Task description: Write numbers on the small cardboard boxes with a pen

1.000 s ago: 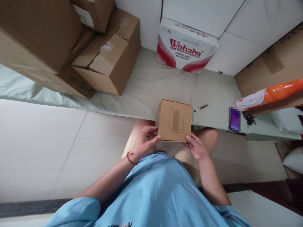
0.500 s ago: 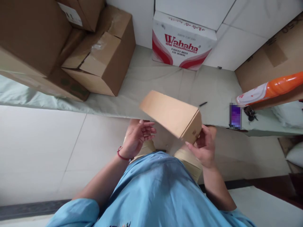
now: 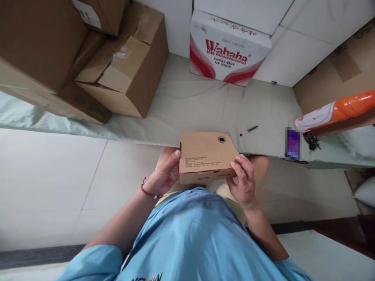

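Observation:
A small brown cardboard box (image 3: 206,152) is held above my lap at the front edge of the covered table. Its printed face points up, with lines of dark text and a round black mark near the far right corner. My left hand (image 3: 166,173) grips the left side, thumb along the top edge and the other fingers partly hidden behind the box. On the near right corner, my right hand (image 3: 243,180) holds on with fingertips on top and the thumb underneath. A pen (image 3: 249,130) lies on the cloth just beyond the box.
Large cardboard boxes (image 3: 125,66) are stacked at the left. A white and red Wahaha carton (image 3: 227,50) stands against the wall. Toward the right are a phone (image 3: 293,143), keys (image 3: 311,140) and an orange bottle-shaped thing (image 3: 336,109). Pale green cloth (image 3: 202,97) covers the table.
The box has turned so its printed face is up and lies flatter, nearer my body. My left hand, free before, now grips its left side. My right hand has shifted its hold.

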